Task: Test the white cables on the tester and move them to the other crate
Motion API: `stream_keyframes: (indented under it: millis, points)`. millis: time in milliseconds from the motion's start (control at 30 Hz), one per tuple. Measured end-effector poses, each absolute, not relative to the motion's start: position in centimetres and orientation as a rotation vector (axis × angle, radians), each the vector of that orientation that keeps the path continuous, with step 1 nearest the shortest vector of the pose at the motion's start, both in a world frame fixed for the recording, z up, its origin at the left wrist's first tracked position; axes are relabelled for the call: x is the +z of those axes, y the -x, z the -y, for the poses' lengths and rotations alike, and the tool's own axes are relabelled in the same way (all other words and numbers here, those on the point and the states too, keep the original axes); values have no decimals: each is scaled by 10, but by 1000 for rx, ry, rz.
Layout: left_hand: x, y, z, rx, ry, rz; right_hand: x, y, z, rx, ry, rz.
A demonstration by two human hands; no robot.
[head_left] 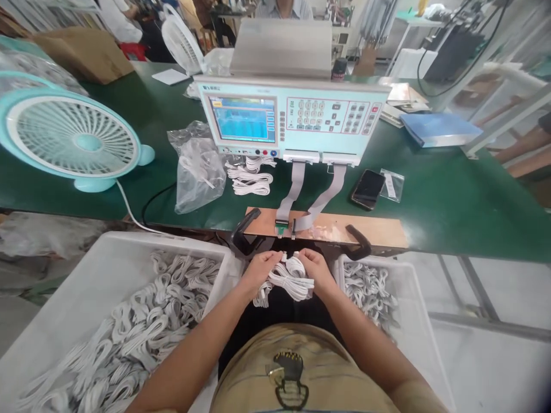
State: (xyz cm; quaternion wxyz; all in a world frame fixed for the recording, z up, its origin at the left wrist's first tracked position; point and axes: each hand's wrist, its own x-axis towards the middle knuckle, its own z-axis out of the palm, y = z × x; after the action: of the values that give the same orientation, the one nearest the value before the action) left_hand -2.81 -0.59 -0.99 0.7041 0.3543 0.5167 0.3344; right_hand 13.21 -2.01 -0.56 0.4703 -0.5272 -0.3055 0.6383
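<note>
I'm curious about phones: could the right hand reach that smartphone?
Probably yes: the smartphone lies uncovered beyond the wooden board, though the right hand would first have to release the white cable.

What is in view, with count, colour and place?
Table: 1, green, ahead
Instrument: 1, pale, table's middle
Fans: 2, one blue-white, one white, left
Ribbon cables: 2, grey, below instrument
Board: 1, wood-brown, table's near edge
Clamps: 2, black, on board
Phone: 1, dark, table's right
Packet: 1, blue, table's right
Cardboard box: 1, brown, back left
Bins: 2, white, left and right
Plastic bags: several, see-through, table
Other people: several, blurred, background
Cable bundles: many, white, bins, table and hands
Left hand: 1, bare, holding bundle
Right hand: 1, bare, same bundle
</note>
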Motion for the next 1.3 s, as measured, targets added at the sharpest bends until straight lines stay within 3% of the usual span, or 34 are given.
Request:
stream_keyframes:
  millis: [133, 233, 400, 567, 733, 900, 1300]
  points:
    - [-20, 23, 24, 662, -696, -1069, 6, -213, 54, 1466, 1636, 1318]
    - [-25, 14, 26, 615, -669, -983, 19, -246, 76, 899, 1803, 1666]
    - [-28, -11, 25, 526, -641, -876, 33, -206, 83, 1010, 1090, 2004]
    - [-23, -17, 27, 575, -871, -951, 28, -172, 67, 1010, 911, 1892]
    - [-7, 15, 18, 801, -1040, -1169, 17, -160, 50, 1067, 992, 1923]
    - [7, 34, 10, 732, -1139, -1062, 4, -139, 32, 1040, 1188, 1829]
    - [-10, 22, -1, 780, -892, -1045, -19, -121, -1, 1262, 1380, 1186]
